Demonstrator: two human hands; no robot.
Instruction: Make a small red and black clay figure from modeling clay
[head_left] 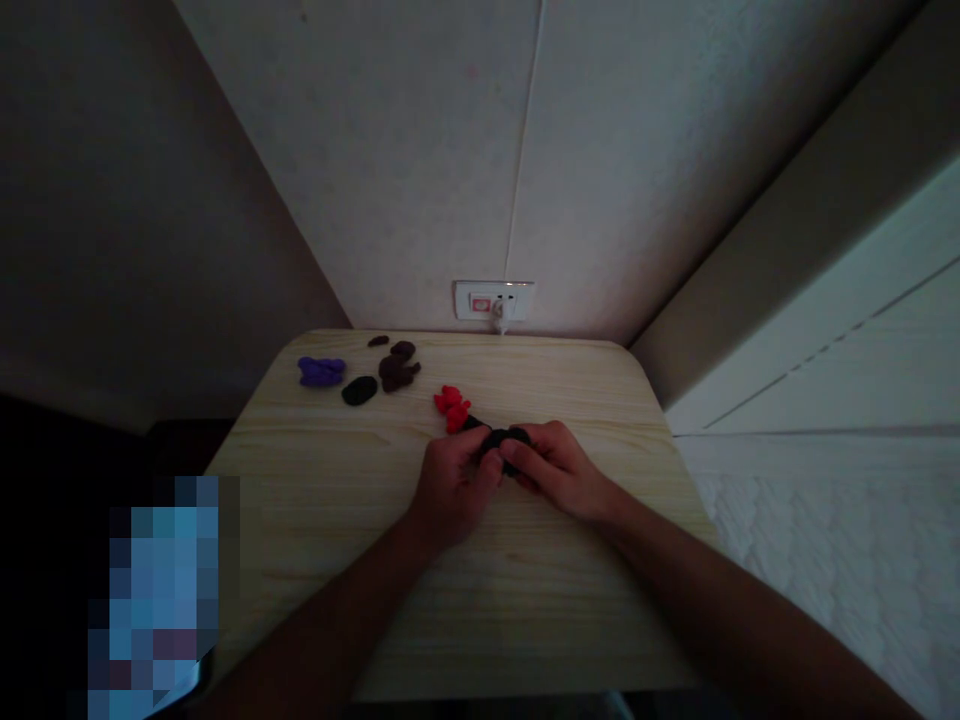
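Note:
Over the middle of the table, both my hands pinch a dark lump (501, 440) that looks like black modelling clay. My left hand (454, 490) grips its left side, with the thumb in front. On the right side, my right hand (566, 470) is closed, its thumb pressing on the lump's face. Just beyond my left fingers lies a knobbly red clay piece (452, 408), next to a dark bit partly hidden by that hand. I cannot tell whether the dark bit joins the lump. My fingers cover part of the lump.
On the pale wooden table (577, 610), a purple clay piece (322, 372), a flat black oval (360, 390) and several dark brown lumps (397, 370) lie at the back left. A wall socket (493, 300) with a plug is behind. A blurred-out bright object (165, 590) appears at the lower left.

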